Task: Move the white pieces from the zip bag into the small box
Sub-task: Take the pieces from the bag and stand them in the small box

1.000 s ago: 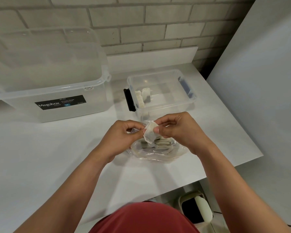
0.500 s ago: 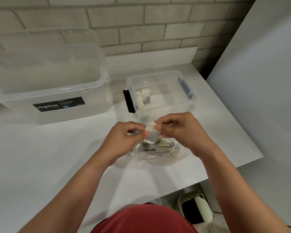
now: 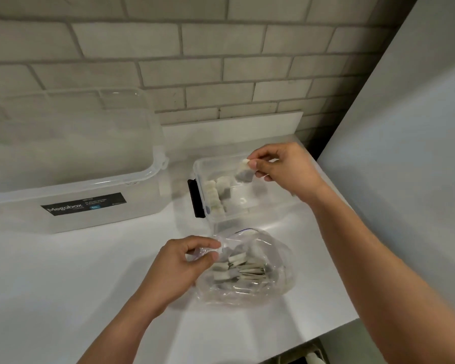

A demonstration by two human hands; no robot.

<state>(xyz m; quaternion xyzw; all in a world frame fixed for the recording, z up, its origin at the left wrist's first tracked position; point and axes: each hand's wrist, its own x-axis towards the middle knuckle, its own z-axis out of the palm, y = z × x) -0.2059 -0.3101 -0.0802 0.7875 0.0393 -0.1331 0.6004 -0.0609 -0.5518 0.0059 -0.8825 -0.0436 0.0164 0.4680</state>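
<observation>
White piece [image 3: 243,171], one, pinched by its top edge between thumb and forefinger of the right hand [image 3: 281,168]; it hangs over the open small box [image 3: 263,206], above the middle, not yet let go. Hanging it from the top edge likely lets it go in upright, to match the pieces already there. Those few pieces [image 3: 217,191] stand on edge in a row against the box's left wall, by the black latch [image 3: 195,198], which leaves the rest of the floor free for more. Zip bag [image 3: 247,269] lies on the counter [image 3: 63,285] just in front of the box, mouth turned toward the left hand [image 3: 180,266]. That hand grips a fold of the bag's plastic near the mouth, fingers closed on it, probably to keep the opening up and the bag from sliding. Many pieces remain in the bag [image 3: 241,269], packed flat in a loose stack, so the job looks early. Bag and box sit close together, so each carry is short. A large clear tub [image 3: 71,164] with a dark label stands well to the left against the brick wall, apart from the work.
</observation>
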